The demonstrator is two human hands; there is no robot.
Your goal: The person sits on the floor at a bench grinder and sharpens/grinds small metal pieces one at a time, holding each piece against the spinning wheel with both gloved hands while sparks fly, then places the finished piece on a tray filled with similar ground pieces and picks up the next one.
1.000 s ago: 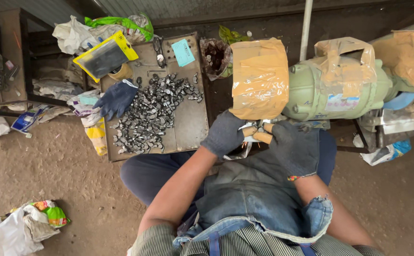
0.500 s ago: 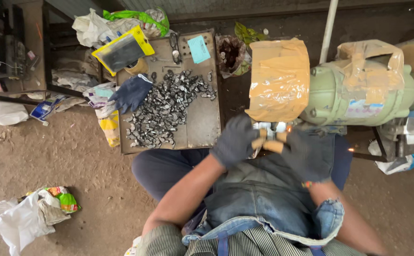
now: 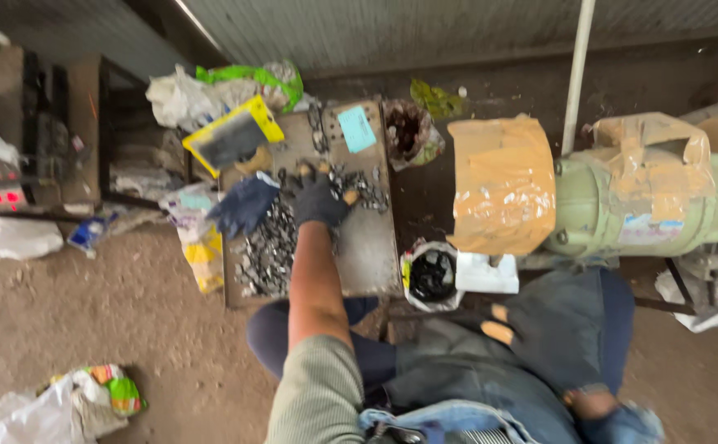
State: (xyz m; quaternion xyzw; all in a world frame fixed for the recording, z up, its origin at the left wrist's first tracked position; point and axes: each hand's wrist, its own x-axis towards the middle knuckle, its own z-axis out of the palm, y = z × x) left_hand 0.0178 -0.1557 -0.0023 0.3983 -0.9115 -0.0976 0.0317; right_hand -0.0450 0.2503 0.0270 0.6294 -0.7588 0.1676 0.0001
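Fingers (image 3: pixel 313 174) of left hand (image 3: pixel 318 197) blurred over metal pieces (image 3: pixel 272 247).

There is one view only, from a camera on the person's head, looking almost straight down over their own chest and lap. It sits close to the body: the left arm runs up the middle of the picture to the left hand (image 3: pixel 318 196) on the tray (image 3: pixel 367 247), and the right hand (image 3: pixel 540 329) lies low on the lap. The far wall fills the top edge, the dirt floor (image 3: pixel 129 329) the lower left, and the green motor (image 3: pixel 646 197) the right side. The picture is slightly blurred.
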